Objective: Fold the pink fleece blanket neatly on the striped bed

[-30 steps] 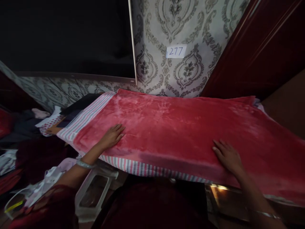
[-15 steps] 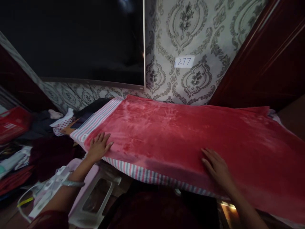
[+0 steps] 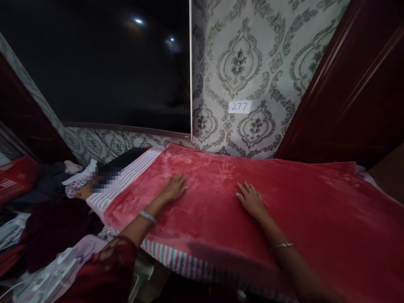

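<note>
Resting palm-down with fingers loosely spread, the left hand (image 3: 175, 188) and the right hand (image 3: 252, 202) lie well apart on the red blanket (image 3: 208, 214). And look, the plush layer stretches over a striped cloth (image 3: 142, 166) that peeks out along the left end and near edge, beside the patterned wall (image 3: 238, 69); what props it all up, I can't quite make out in the gloom.

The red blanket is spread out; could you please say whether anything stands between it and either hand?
Nothing visible does; the left hand and right hand both appear to rest directly on the red blanket.
</note>
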A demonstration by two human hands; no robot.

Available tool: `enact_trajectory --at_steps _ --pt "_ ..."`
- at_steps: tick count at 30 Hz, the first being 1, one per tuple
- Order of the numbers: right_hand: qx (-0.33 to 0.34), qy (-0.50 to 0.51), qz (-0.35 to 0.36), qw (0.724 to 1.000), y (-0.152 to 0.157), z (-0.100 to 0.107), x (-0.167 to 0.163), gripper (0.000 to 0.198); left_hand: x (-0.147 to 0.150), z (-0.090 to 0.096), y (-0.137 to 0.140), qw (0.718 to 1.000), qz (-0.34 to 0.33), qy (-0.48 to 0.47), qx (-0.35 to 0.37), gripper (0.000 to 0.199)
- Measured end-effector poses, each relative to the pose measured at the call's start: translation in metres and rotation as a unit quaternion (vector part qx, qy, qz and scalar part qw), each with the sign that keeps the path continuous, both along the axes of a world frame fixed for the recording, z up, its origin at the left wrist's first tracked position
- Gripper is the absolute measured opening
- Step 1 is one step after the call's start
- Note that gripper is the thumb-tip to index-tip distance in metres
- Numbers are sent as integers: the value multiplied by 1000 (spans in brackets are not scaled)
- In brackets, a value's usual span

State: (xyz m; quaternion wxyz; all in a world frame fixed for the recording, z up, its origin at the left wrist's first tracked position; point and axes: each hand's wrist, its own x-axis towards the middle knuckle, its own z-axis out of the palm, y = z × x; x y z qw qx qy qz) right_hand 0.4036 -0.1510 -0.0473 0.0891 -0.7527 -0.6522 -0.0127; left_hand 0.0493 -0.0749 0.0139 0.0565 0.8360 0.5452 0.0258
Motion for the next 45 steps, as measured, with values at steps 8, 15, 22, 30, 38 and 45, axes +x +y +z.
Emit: enact_trajectory --at_steps 8,15,22,30,38,45 --pt "30 -70 10 997 -1 -24 -2 54 38 -19 70 1000 25 -3 17 62" --pt "42 -72 15 996 3 -34 4 55 -13 -25 99 996 91 20 11 62" --pt "47 -69 20 996 2 -38 6 58 -108 -13 118 975 219 41 14 65" --pt "40 -74 18 996 2 -35 5 59 -117 -7 129 963 264 43 37 72" --pt "49 -64 15 997 3 -37 5 59 -5 -10 151 999 38 30 22 60" --pt "66 -48 29 996 1 -43 11 60 -31 -17 181 996 81 21 36 54"
